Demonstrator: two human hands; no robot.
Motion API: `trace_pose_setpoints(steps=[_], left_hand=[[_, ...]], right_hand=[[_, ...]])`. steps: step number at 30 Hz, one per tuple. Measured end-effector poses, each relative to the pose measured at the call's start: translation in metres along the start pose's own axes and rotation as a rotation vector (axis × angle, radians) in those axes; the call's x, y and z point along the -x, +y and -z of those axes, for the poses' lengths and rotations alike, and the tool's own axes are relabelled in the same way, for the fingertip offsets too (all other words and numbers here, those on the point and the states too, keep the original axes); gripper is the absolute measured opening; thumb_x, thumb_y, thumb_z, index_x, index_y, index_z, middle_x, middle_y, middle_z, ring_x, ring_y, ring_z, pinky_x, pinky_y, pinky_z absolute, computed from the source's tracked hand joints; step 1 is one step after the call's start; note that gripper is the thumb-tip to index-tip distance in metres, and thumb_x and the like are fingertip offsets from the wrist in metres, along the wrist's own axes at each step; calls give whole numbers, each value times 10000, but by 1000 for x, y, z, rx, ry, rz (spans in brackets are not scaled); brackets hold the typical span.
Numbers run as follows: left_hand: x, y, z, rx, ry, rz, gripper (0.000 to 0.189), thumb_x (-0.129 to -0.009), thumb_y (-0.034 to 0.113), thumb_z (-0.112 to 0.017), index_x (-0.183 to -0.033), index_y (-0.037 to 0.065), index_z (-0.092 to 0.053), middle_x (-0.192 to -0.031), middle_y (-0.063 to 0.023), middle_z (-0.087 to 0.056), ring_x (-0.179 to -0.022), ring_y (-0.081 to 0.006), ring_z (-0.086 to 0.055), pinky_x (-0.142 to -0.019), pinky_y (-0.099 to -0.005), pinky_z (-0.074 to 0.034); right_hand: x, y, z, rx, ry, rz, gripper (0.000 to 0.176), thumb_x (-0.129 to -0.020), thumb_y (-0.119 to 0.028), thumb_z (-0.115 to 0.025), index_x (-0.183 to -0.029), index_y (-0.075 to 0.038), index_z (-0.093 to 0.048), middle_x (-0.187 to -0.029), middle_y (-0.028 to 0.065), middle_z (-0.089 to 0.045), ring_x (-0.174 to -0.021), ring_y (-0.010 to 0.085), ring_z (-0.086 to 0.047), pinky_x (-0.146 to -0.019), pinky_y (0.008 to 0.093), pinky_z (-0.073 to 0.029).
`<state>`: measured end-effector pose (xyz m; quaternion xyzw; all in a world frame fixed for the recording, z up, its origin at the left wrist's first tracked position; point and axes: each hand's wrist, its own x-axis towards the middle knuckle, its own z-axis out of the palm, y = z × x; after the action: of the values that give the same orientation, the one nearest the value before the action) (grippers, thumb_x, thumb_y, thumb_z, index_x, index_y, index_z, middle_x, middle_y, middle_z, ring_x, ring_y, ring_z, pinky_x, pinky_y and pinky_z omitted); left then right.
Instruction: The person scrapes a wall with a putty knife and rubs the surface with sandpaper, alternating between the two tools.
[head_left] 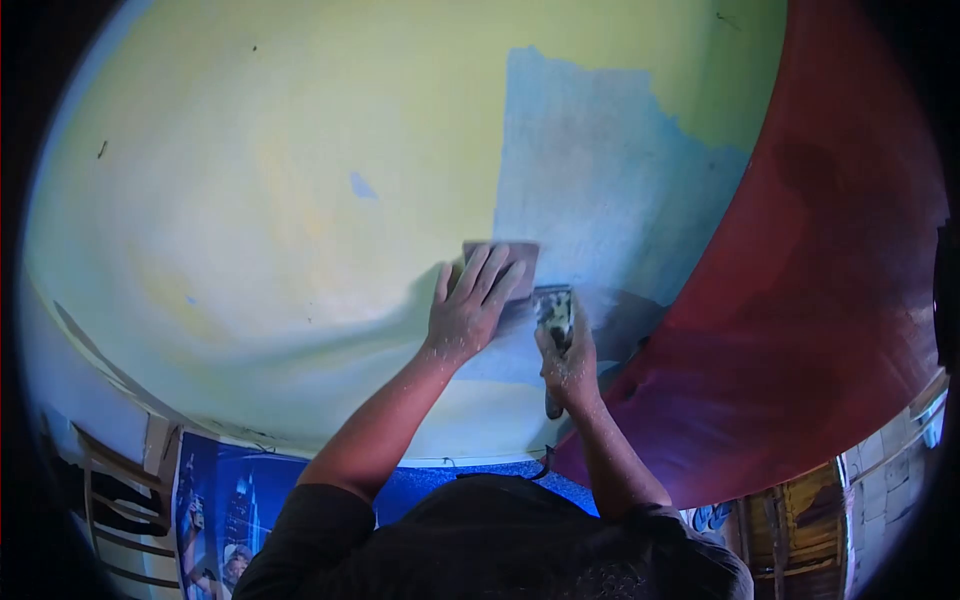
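Observation:
My left hand point(467, 312), dusted with pale powder, presses a brown sheet of sandpaper point(522, 256) against the wall, its fingers spread over the sheet. Just to the right, my right hand point(572, 362) is wrapped round a scraper point(554, 305) with a pale-smeared blade and a dark handle end that shows below the hand. Both hands are over the lower left part of a light blue patch point(590, 170) on the yellow-green wall point(380, 90). The sandpaper and the blade are close together.
A dark red surface point(820, 260) curves down the right side. Below left are a wooden rack point(125, 510) and a blue printed picture point(240, 500). Wooden furniture point(800, 530) stands at the lower right. A small blue spot point(362, 185) marks the wall.

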<state>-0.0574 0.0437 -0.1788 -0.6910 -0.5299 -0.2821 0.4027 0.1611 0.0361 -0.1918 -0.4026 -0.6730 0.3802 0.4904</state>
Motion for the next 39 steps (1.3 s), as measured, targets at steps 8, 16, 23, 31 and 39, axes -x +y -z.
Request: trace_pose_setpoints(steps=[8, 16, 23, 31, 39], left_hand=[[-154, -41, 53, 22, 204, 3, 622, -999, 205, -645, -1613, 266, -563, -1748, -29, -453, -1622, -240, -395, -1278, -565, -280], [-25, -37, 2, 4, 149, 95, 568, -1003, 149, -640, -1567, 220, -632, -1722, -113, -498, -1604, -330, -434, -1241, -593, -292], [-29, -38, 16, 44, 117, 84, 629, -977, 128, -653, -1599, 211, -609, -1742, -168, -460, -1615, -383, -412, -1263, -609, -260], [-127, -66, 61, 19, 339, 105, 598, -1018, 197, -648, -1613, 207, -601, -1763, -151, -430, -1630, -380, -375, -1283, -579, -249], [11, -48, 6, 4, 157, 124, 542, -1029, 199, -689, -1567, 250, -645, -1739, -107, -481, -1618, -321, -409, -1254, -573, -289]], right_hand=[[-81, -64, -6, -97, 186, 248, 806, -1102, -83, -659, -1772, -51, -213, -1414, 204, -661, -1130, 236, -683, -1016, 364, -554], [-67, -25, -26, 79, 194, 391, 680, -1079, -98, -714, -1701, -59, -442, -1334, 273, -729, -1159, 296, -750, -1012, 401, -577], [-69, -50, -25, 110, 264, 432, 548, -1025, -67, -776, -1537, 5, -596, -1243, 251, -720, -1018, 323, -782, -820, 394, -634], [-92, -97, -14, 74, 248, 449, 571, -1023, -33, -759, -1559, 15, -567, -1341, 261, -713, -1076, 316, -780, -901, 399, -626], [-27, -16, -59, 118, 132, 296, 577, -1051, -76, -756, -1584, 0, -549, -1291, 283, -738, -1117, 334, -786, -914, 418, -617]])
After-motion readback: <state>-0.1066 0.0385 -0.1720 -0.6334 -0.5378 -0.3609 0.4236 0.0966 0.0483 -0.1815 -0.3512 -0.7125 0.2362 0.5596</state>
